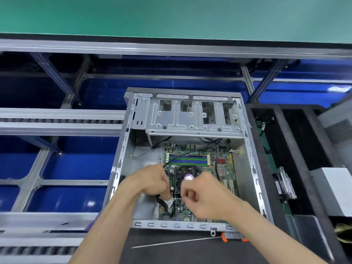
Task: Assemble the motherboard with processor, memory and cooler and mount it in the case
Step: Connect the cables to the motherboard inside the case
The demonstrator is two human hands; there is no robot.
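Motherboard: lying inside the open case, cooler already fitted and memory slots beyond it.
Left hand: pinching a black cable by its white connector at the board's near-left corner.
Right hand: hovering curled just beside the cooler; whether it is gripping anything is unclear.
Technique: aligning the plug squarely with its header and pressing straight down should be sparing the pins.
Surface: a dark mat is carrying the case, a screwdriver lying near its front edge.
Room: blue bins and aluminium framing are surrounding the bench.
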